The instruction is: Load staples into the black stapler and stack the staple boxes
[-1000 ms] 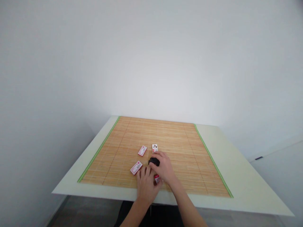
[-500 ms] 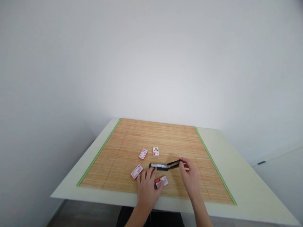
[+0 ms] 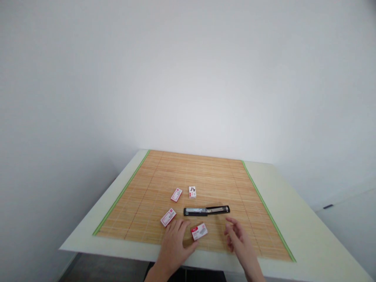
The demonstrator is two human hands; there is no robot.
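Lying opened flat: stapler.

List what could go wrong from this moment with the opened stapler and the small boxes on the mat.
1. The black stapler lies swung fully open on the bamboo mat, with neither hand on it; a careless grab might pinch fingers.
2. The small red-and-white box sits by the left hand near the mat's front edge; a nudge could push it off the white table.
3. The right hand hovers empty and could sweep the stapler aside.

Slatted bamboo mat; black-and-metal stapler; smooth matt table.
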